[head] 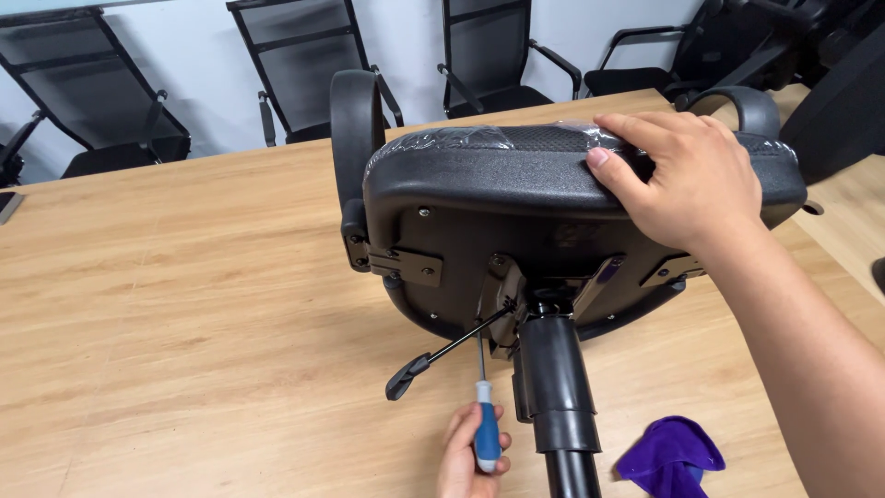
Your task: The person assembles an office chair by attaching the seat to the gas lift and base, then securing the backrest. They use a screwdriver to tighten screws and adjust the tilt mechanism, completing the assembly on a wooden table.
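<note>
The office chair seat (516, 198) lies tipped on its side on the wooden table (184, 304), underside facing the camera, gas-lift column (553, 378) and black adjustment lever (442, 355) projecting toward the viewer. The right hand (687, 180) lies spread over the seat's upper edge, fingers pressing the plastic-wrapped cushion. The left hand (470, 452) is closed around the blue-handled screwdriver (485, 415), its shaft pointing up at the seat's mounting plate (507, 295); a purple cloth (671, 454) lies near the column.

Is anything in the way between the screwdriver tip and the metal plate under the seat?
Nothing visible blocks it. The left hand holds the screwdriver pointing up at the plate. The black lever crosses just left of the shaft, very close, and the gas cylinder stands just right.
</note>
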